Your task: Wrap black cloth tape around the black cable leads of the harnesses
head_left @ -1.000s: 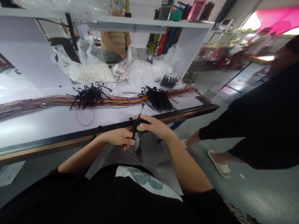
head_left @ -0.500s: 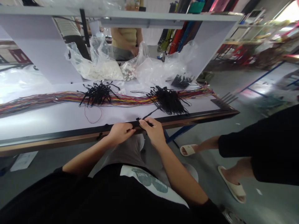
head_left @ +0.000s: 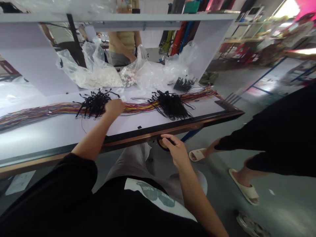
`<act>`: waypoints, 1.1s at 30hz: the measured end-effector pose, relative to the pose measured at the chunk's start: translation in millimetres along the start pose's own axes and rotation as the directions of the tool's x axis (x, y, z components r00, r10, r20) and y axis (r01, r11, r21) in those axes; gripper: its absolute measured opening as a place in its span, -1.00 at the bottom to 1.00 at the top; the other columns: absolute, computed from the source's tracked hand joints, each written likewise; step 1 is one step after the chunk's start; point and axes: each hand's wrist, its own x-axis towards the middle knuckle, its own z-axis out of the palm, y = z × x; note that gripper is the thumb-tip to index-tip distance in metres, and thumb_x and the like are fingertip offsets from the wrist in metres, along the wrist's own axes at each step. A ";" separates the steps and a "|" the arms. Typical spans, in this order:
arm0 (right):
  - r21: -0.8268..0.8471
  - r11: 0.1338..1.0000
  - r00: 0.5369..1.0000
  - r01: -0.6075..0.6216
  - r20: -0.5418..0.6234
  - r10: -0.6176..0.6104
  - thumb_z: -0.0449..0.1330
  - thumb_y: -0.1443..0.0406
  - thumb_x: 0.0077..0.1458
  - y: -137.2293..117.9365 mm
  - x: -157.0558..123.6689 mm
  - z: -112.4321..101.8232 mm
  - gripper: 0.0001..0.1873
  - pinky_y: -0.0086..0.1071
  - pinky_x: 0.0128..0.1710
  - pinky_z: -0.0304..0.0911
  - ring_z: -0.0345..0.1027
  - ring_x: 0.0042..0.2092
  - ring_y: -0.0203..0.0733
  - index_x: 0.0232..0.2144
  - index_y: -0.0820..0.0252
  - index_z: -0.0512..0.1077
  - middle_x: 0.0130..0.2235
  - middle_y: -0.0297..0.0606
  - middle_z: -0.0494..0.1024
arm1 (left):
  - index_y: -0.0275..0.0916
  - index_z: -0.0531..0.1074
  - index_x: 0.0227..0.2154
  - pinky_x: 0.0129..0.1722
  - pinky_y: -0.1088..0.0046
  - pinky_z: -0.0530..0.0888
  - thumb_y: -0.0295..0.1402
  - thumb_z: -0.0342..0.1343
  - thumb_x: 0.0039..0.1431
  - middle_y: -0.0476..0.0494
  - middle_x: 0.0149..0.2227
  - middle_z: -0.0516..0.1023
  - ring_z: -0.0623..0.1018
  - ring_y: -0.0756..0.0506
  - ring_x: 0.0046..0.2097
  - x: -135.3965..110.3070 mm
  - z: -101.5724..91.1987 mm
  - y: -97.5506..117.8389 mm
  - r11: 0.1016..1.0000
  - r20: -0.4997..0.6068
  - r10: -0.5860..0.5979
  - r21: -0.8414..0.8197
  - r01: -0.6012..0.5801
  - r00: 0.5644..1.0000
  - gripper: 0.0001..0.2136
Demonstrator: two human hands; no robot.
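My left hand (head_left: 115, 107) reaches over the table, at the right side of the left pile of short black cables (head_left: 92, 104). Its fingers look curled, and anything in them is hidden behind the knuckles. At the table's front edge, my right hand (head_left: 174, 147) has thumb and forefinger around what looks like a roll of black tape (head_left: 161, 143) with a brown core. A second, denser pile of black cables (head_left: 171, 104) lies right of the first. Both piles rest across a long bundle of coloured wires (head_left: 138, 108). A small black piece (head_left: 139, 127) lies near the front edge.
Clear plastic bags of white parts (head_left: 101, 77) stand along the back, below a shelf (head_left: 148, 17). Black pieces (head_left: 184, 84) sit at the back right. A person in sandals (head_left: 244, 186) stands on my right. Other people are visible beyond the shelf.
My left hand has left the table's front edge and moved forward to the left cable pile. My right hand has dropped slightly to the right; the black cable it held is no longer there.
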 end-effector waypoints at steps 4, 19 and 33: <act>-0.037 0.999 0.996 -0.001 0.090 0.005 0.18 0.15 -0.07 -0.1 -12.1 0.8 -0.76 -0.21 -0.09 0.24 0.41 -0.17 -0.12 -0.35 0.11 0.51 -0.23 -0.26 0.58 | -0.45 0.44 -0.16 -0.10 0.38 0.36 -0.11 -0.11 0.18 -0.43 -0.08 0.49 0.47 -0.25 -0.01 29.3 39.9 90.8 0.992 0.084 0.117 -0.067 -0.112 0.990 -0.54; 0.043 0.994 0.988 -0.100 0.122 0.094 0.21 0.18 -0.10 23.2 -36.1 -4.1 -0.77 -0.27 -0.16 0.27 0.42 -0.22 -0.15 -0.38 0.15 0.53 -0.27 -0.23 0.58 | -0.45 0.40 -0.08 -0.10 0.33 0.40 -0.34 0.06 0.06 -0.49 -0.02 0.45 0.47 -0.27 0.01 61.3 59.0 119.6 0.994 0.118 0.109 -0.007 -0.109 0.987 -0.63; 0.065 0.988 0.978 -0.141 0.164 0.129 0.21 0.17 -0.09 24.5 -38.4 2.1 -0.78 -0.25 -0.16 0.27 0.42 -0.21 -0.13 -0.38 0.13 0.54 -0.27 -0.24 0.58 | -0.42 0.39 -0.06 -0.12 0.30 0.42 -0.29 0.08 0.06 -0.45 -0.09 0.50 0.48 -0.28 -0.02 60.1 58.9 122.4 0.981 0.115 0.187 0.031 -0.191 0.976 -0.60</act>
